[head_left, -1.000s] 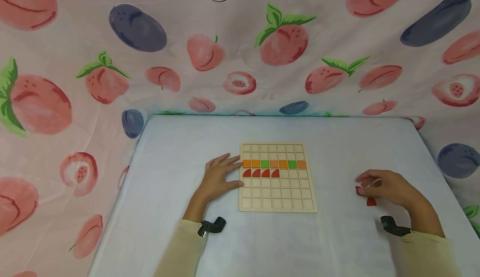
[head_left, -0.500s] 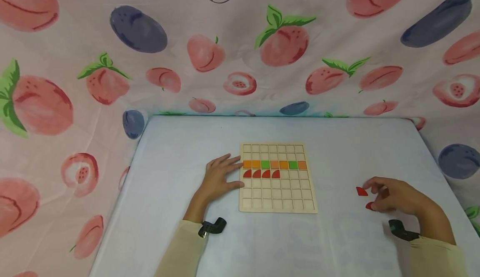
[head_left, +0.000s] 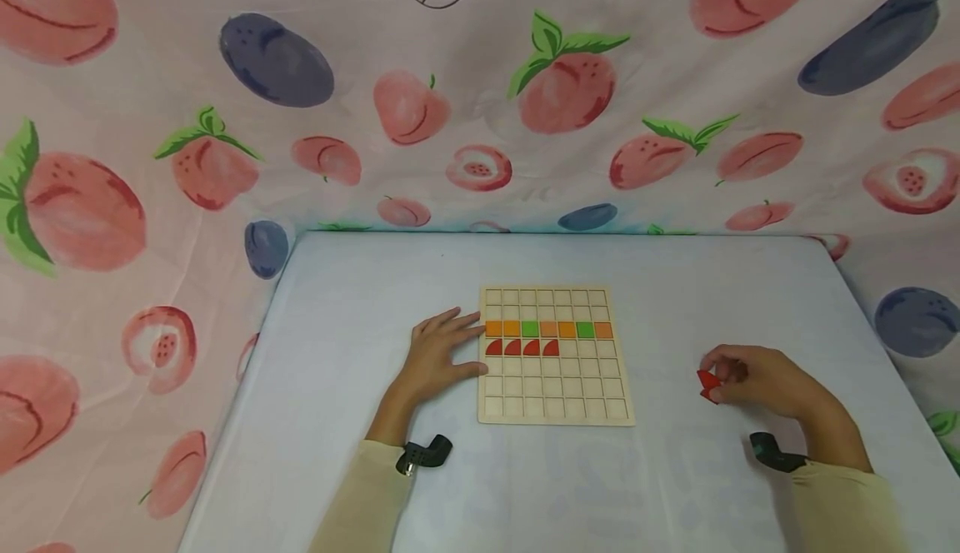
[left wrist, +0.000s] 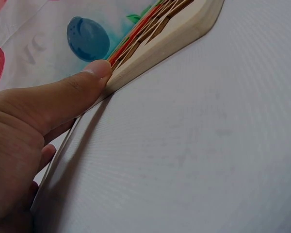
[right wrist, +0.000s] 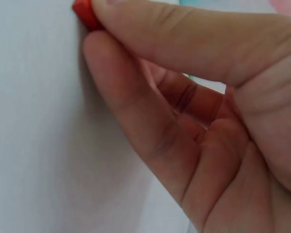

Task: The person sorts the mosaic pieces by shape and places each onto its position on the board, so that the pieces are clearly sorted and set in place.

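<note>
A wooden grid board [head_left: 555, 422] lies on the white table. My left hand [head_left: 433, 359] is spread at its left side, fingertips and thumb at the edge. In the left wrist view the thumb [left wrist: 77, 92] rests on the board's rim [left wrist: 184, 46]. Out to the right, my right hand [head_left: 768, 382] pinches a red quarter-circle piece [head_left: 708, 379]; a second bit of red shows just under it by the thumb. The right wrist view has a red piece [right wrist: 87, 14] between thumb and finger, mostly covered by them.
One row of the board holds orange and green square tiles [head_left: 530, 330]. Below it, several red quarter-circle pieces [head_left: 532, 348] fill the left cells of another row. A fruit-print cloth [head_left: 420, 37] hangs behind and beside the table [head_left: 360, 286].
My right hand goes from the upper red piece to the lower one, then shifts left; the red now shows together at its fingertips. My left hand stays at the board.
</note>
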Motion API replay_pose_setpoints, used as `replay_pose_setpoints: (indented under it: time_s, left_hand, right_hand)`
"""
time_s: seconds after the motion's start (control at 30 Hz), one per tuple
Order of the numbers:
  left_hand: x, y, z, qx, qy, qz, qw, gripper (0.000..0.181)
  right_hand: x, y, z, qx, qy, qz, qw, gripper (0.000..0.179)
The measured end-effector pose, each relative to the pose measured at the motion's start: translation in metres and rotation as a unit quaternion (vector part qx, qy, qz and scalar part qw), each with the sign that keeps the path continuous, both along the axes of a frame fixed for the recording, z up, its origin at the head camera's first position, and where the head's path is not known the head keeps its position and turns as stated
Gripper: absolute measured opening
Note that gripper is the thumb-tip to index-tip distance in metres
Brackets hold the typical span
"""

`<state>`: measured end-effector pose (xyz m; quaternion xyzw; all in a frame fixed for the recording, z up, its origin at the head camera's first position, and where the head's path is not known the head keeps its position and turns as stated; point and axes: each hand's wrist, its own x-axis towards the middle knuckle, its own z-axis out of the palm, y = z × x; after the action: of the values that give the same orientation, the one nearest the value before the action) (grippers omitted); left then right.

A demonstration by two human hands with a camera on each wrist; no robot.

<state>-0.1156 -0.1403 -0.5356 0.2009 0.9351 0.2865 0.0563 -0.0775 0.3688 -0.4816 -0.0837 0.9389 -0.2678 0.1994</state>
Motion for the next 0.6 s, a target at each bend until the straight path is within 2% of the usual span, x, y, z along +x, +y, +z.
replay_pose_setpoints:
  time_s: [0.27,0.47,0.6]
  left_hand:
    - [0.001,0.0,-0.001,0.003,0.009,0.0,1.0,0.067]
    - [0.001,0.0,-0.001,0.008,0.018,-0.002,0.9998,0.067]
    - [0.001,0.0,-0.001,0.008,0.022,-0.003,0.9997,0.067]
  right_hand:
    - [-0.013,-0.022,-0.006,-0.025,-0.031,-0.027,0.9988,0.022]
    - [-0.019,-0.032,-0.011,-0.018,0.009,-0.024,0.9995,0.015]
    - [-0.02,-0.036,-0.014,-0.009,0.019,-0.026,0.9994,0.022]
